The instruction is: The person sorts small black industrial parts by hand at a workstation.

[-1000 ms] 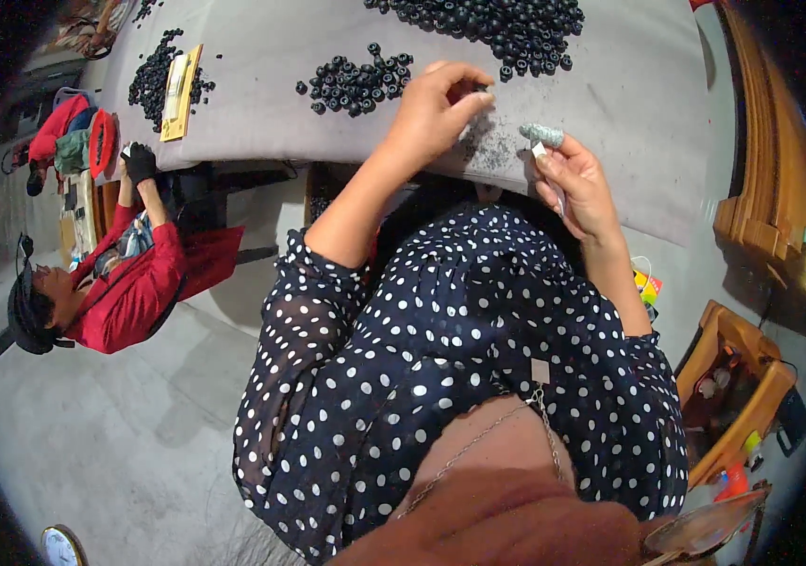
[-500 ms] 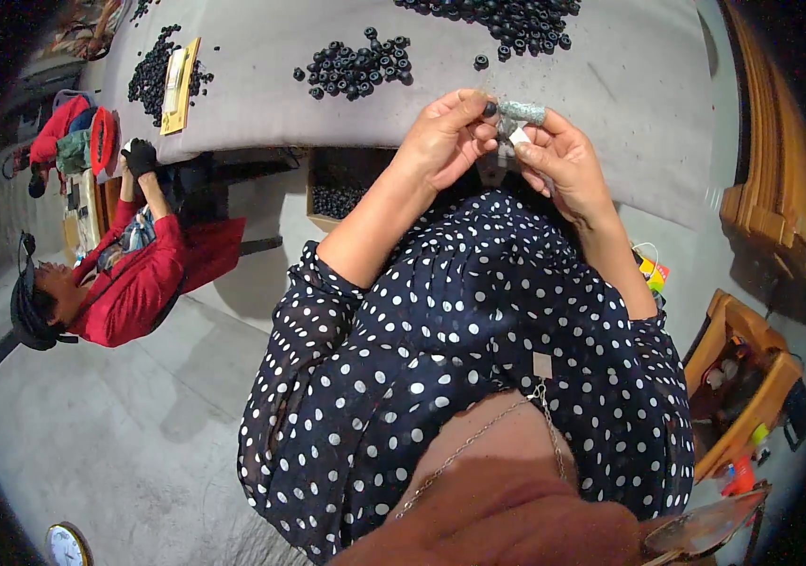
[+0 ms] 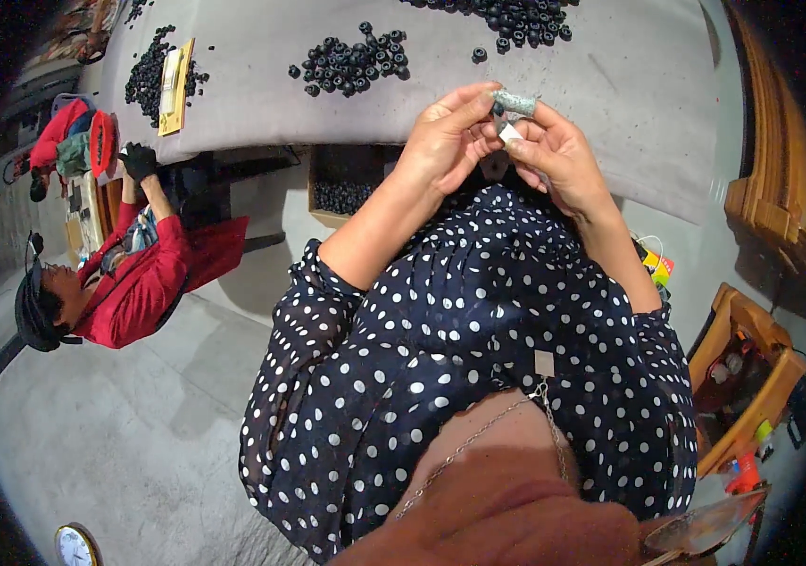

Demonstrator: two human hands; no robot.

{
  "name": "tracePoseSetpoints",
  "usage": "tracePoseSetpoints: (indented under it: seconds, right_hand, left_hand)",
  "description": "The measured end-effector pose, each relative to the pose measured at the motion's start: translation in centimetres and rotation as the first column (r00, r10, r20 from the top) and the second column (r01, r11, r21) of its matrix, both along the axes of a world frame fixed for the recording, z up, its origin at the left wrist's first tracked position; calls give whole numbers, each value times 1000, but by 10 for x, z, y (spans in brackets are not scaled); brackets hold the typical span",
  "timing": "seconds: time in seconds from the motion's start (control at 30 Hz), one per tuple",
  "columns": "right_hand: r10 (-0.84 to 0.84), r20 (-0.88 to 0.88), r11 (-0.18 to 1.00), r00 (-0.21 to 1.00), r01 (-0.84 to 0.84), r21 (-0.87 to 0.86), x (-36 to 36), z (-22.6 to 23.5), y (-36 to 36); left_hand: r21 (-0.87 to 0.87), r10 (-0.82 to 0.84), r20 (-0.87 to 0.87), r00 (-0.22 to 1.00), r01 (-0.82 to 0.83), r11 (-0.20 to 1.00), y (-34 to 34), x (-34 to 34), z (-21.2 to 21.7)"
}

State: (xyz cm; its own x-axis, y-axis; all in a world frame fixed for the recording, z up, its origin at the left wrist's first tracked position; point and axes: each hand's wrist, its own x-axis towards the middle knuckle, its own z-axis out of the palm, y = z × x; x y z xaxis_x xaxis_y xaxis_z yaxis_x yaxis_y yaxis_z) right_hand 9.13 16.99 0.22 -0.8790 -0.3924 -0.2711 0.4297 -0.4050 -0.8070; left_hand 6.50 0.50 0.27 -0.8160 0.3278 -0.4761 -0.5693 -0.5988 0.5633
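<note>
At the near edge of the cloth-covered table (image 3: 233, 104), my hands meet in front of my body. A small round black part (image 3: 498, 109) is pinched between the thumb and index finger of my left hand (image 3: 447, 141). My right hand (image 3: 561, 158) is closed on a small white flat piece (image 3: 509, 133) held under its thumb, close against the black part; its exact kind cannot be made out. A silvery-green wrap (image 3: 516, 103) covers the right index fingertip, which reaches over the black part. On the table beyond my left hand lies a pile of black ring-like parts (image 3: 351, 64).
A larger heap of black parts (image 3: 525, 21) lies farther back. At the left are smaller black pieces (image 3: 150, 80) beside a yellow card (image 3: 176, 87). Under the table edge stands a box (image 3: 329, 219) of black parts. A co-worker in red (image 3: 134, 297) sits at the left.
The black part has turned and tucked lower between my hands, beneath the wrapped fingertip. My fingers have drawn a little closer together. The co-worker's hands have shifted slightly.
</note>
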Motion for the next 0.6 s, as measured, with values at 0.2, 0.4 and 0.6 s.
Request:
tracePoseSetpoints:
  seconds: [0.2,0.4,0.6]
  right_hand:
    - [-6,47,995,999,11,-103,-2,-4,-2]
    - [31,70,978,997,-16,-206,-3,-9,2]
    - [56,67,978,996,-41,-204,-4,-6,6]
  left_hand:
    - [1,-29,10,1000,29,1000,-2,1,-5]
    - [50,-68,-18,998,68,996,-6,1,-6]
    - [28,-102,-71,992,104,994,-7,2,-9]
